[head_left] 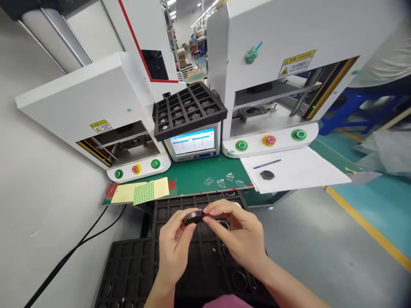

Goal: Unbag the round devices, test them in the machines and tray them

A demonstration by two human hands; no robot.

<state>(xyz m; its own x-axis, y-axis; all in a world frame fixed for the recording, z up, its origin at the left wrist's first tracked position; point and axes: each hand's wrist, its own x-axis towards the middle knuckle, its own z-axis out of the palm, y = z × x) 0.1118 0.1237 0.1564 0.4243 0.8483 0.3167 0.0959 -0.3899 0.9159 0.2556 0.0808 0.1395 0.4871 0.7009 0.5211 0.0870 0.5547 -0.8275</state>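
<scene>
Both my hands pinch one small round black plastic part point(193, 217): left hand point(175, 248) fingertips closed on its left edge, right hand point(239, 233) on its right, held above the black compartmented plastic tray point(128, 273), near the green bench mat point(199, 175).

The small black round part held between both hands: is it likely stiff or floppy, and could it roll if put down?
The small black round part looks stiff: it keeps its shape while fingers of the left hand and the right hand pinch it. It seems light, since fingertips alone carry it. Being round, it might roll if set on edge.
</scene>
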